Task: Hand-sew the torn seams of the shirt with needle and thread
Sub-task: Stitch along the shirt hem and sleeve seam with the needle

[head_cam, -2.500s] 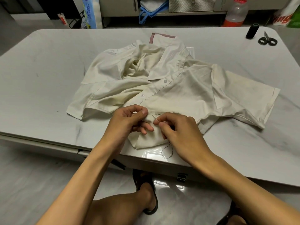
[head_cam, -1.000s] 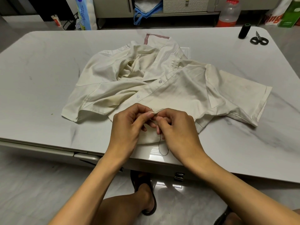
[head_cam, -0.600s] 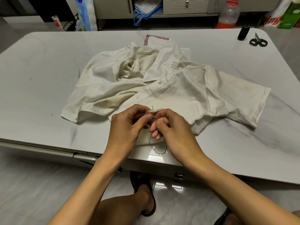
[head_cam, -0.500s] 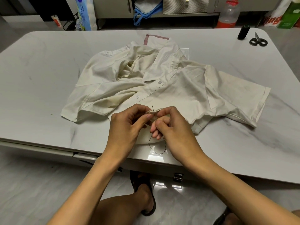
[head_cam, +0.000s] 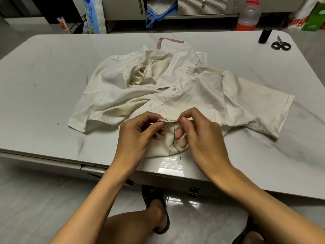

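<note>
At the table edge (head_cam: 44,148), left hand (head_cam: 135,136) and right hand (head_cam: 202,138) pinch the crumpled shirt (head_cam: 202,95).

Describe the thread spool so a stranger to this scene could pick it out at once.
Start at the pale grey marble-look table and go to its far right corner, beyond the crumpled cream shirt. Two dark things sit there: the black upright cylindrical spool of thread stands on the left, while the black-handled scissors beside it lie flat.
</note>
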{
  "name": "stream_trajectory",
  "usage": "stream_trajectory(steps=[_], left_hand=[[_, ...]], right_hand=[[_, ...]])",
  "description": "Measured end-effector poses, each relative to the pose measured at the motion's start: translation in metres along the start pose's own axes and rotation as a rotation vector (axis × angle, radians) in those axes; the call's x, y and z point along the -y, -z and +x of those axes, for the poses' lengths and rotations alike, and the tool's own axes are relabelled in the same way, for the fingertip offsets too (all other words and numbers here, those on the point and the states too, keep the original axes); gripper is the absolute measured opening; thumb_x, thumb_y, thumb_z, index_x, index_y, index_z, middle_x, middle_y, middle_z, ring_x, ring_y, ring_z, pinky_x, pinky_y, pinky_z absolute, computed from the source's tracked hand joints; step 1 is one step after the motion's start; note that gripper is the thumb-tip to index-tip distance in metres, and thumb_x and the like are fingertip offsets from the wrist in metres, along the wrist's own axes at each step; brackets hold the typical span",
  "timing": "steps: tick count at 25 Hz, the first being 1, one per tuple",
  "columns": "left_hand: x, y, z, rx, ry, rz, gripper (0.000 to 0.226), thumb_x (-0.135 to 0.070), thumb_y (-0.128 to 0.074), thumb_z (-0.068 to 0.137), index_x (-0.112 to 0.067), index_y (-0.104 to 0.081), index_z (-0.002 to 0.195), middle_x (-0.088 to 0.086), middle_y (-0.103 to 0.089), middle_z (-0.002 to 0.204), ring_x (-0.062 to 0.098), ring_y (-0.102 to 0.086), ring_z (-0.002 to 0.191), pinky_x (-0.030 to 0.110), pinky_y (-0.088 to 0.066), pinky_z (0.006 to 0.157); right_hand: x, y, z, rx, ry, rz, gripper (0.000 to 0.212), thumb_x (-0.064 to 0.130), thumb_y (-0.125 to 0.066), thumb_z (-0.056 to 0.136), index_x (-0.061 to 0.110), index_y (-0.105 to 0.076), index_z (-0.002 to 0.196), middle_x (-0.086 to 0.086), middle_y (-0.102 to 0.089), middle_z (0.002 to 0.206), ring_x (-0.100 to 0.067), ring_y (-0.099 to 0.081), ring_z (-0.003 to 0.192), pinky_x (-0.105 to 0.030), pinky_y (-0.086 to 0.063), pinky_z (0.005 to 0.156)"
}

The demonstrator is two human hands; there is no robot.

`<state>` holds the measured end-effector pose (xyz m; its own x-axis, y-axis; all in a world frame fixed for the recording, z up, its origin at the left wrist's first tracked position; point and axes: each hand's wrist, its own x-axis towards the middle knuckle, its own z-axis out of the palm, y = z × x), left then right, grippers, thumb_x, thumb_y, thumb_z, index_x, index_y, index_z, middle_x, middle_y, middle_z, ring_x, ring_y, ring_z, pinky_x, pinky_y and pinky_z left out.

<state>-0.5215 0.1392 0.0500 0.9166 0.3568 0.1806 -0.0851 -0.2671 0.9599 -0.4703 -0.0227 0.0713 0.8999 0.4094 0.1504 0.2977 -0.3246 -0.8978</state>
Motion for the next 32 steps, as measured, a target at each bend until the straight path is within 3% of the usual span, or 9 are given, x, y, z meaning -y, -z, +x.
stream_trajectory(steps=[3, 5, 8, 12, 17, 22, 29, 32], left_hand=[[-0.002, 0.0, 0.0, -0.008, 0.003, -0.028, 0.016, -0.003, -0.068, 0.09, -0.018, -0.072, 0.086, 0.002, -0.072, 0.072, 0.024, -0.071, 0.07, 0.03, -0.054, 0.066], [-0.003, 0.0, -0.001, 0.003, -0.005, -0.021, 0.016, -0.004, -0.069, 0.09, -0.019, -0.072, 0.086, 0.002, -0.073, 0.072, 0.023, -0.072, 0.071, 0.029, -0.055, 0.071], [-0.003, 0.0, -0.003, 0.018, -0.015, 0.002, 0.014, -0.006, -0.07, 0.09, -0.019, -0.072, 0.088, 0.0, -0.074, 0.075, 0.017, -0.073, 0.074, 0.027, -0.054, 0.076], [-0.003, -0.001, -0.004, 0.045, -0.075, 0.033, 0.014, -0.007, -0.071, 0.089, -0.02, -0.071, 0.09, -0.003, -0.075, 0.08, 0.016, -0.074, 0.078, 0.028, -0.055, 0.079], [-0.002, -0.001, -0.005, 0.05, -0.12, 0.097, 0.01, -0.003, -0.072, 0.087, -0.012, -0.071, 0.089, -0.002, -0.074, 0.08, 0.015, -0.074, 0.079, 0.024, -0.056, 0.077], [0.0, -0.001, -0.005, 0.033, -0.166, 0.152, 0.008, 0.001, -0.073, 0.086, -0.005, -0.074, 0.091, -0.002, -0.075, 0.082, 0.014, -0.074, 0.08, 0.029, -0.059, 0.079], [-0.001, 0.0, -0.005, 0.045, -0.175, 0.152, 0.014, 0.0, -0.074, 0.084, -0.013, -0.074, 0.089, -0.004, -0.076, 0.084, 0.013, -0.074, 0.083, 0.034, -0.06, 0.081], [-0.003, -0.001, -0.005, 0.059, -0.178, 0.149, 0.014, 0.001, -0.074, 0.084, -0.011, -0.074, 0.09, -0.003, -0.076, 0.084, 0.013, -0.075, 0.084, 0.033, -0.06, 0.082]], right_hand=[[-0.005, 0.01, 0.014, -0.119, 0.058, -0.121, 0.012, 0.024, -0.06, 0.095, 0.023, -0.071, 0.091, 0.012, -0.066, 0.082, -0.009, -0.06, 0.08, -0.033, -0.047, 0.073], [-0.007, 0.01, 0.021, -0.071, 0.019, -0.089, 0.012, 0.026, -0.064, 0.092, 0.024, -0.075, 0.091, 0.012, -0.064, 0.096, -0.009, -0.058, 0.096, -0.026, -0.043, 0.082], [-0.008, 0.008, 0.025, -0.006, -0.011, -0.055, 0.011, 0.03, -0.068, 0.089, 0.025, -0.078, 0.088, 0.012, -0.065, 0.104, -0.009, -0.057, 0.106, -0.028, -0.043, 0.091], [-0.006, 0.007, 0.028, 0.106, -0.116, 0.059, 0.007, 0.025, -0.072, 0.085, 0.023, -0.079, 0.082, 0.01, -0.071, 0.094, -0.003, -0.063, 0.093, -0.022, -0.046, 0.084], [-0.004, 0.01, 0.028, 0.204, -0.248, 0.204, 0.003, 0.021, -0.077, 0.08, 0.019, -0.079, 0.08, 0.004, -0.076, 0.081, -0.012, -0.07, 0.087, -0.035, -0.053, 0.09], [-0.004, 0.012, 0.029, 0.259, -0.251, 0.205, 0.005, 0.022, -0.079, 0.078, 0.018, -0.08, 0.081, 0.001, -0.075, 0.079, -0.014, -0.07, 0.088, -0.04, -0.052, 0.094], [-0.005, 0.012, 0.029, 0.271, -0.235, 0.182, 0.003, 0.023, -0.079, 0.077, 0.021, -0.079, 0.076, -0.005, -0.073, 0.077, -0.026, -0.068, 0.088, -0.046, -0.049, 0.09], [-0.004, 0.008, 0.027, 0.242, -0.245, 0.212, 0.007, 0.019, -0.074, 0.08, 0.017, -0.077, 0.074, -0.004, -0.073, 0.077, -0.023, -0.069, 0.087, -0.044, -0.051, 0.09]])
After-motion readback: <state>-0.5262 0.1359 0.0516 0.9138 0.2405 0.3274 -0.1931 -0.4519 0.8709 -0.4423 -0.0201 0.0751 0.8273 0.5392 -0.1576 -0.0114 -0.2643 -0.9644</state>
